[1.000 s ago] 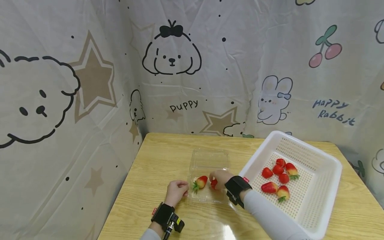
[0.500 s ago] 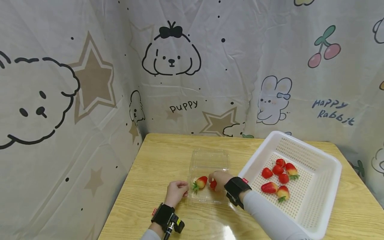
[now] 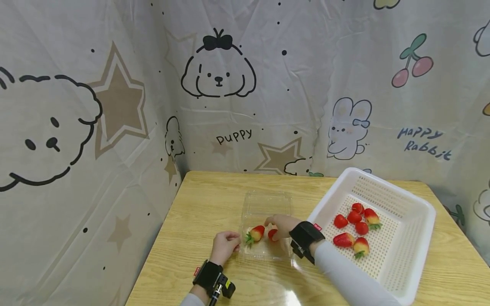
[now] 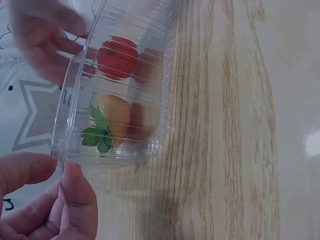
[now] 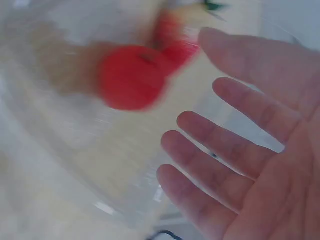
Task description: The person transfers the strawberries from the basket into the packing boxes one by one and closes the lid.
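Strawberry (image 3: 272,233), all red, now lies loose in the clear clamshell tray (image 3: 264,250) beside a yellow-tipped strawberry (image 3: 255,233); the right hand (image 3: 283,226), closed on it a second ago, has let go.

Left wrist view: the left hand (image 4: 45,200) pinches the tray corner; the yellow-tipped berry's long axis runs across the tray, leaves toward that hand.

Right wrist view: fingers (image 5: 220,150) spread wide, berry blurred.

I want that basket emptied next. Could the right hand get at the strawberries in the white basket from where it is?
Probably yes: the right hand is open, and the white basket beside it has no lid.
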{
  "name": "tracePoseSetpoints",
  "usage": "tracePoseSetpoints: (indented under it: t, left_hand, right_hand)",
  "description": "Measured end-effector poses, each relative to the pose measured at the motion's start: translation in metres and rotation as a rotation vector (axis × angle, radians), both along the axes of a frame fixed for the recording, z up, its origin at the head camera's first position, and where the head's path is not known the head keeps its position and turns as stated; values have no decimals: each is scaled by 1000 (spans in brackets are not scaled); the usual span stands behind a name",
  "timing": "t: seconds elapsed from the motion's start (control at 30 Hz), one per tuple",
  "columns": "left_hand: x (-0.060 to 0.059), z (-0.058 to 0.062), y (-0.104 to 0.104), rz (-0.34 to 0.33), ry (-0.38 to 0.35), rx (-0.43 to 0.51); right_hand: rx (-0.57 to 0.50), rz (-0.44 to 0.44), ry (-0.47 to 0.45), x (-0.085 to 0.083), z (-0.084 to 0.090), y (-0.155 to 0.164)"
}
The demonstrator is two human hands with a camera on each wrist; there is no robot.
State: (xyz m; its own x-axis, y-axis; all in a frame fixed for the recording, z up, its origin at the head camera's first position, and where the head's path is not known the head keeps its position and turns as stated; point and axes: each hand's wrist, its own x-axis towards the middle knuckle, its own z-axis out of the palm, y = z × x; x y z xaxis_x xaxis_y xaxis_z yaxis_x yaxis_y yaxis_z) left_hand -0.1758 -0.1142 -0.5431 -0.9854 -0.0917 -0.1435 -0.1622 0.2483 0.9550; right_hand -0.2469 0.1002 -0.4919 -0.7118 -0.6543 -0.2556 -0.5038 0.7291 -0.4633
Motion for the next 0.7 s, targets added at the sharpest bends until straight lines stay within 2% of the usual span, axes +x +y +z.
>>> tracePoseSetpoints:
  t: [0.07, 0.17, 0.33, 0.43, 0.57, 0.7]
  left_hand:
    - [0, 0, 0, -1, 2, -3]
    - [0, 0, 0, 0, 2, -5]
    - [0, 0, 0, 0, -1, -9]
    - [0, 0, 1, 0, -8, -13]
    - [0, 0, 1, 4, -17, -17]
    - [0, 1, 2, 1, -15, -18]
  right_hand:
    - [-53, -2, -24, 0, 19, 3]
    - [-140, -15, 45, 0, 44, 11]
    - [-298, -81, 243, -5, 85, 34]
    - [-387, -140, 376, -8, 104, 52]
    - [-498, -230, 537, -14, 113, 77]
    - [-560, -340, 641, -20, 107, 102]
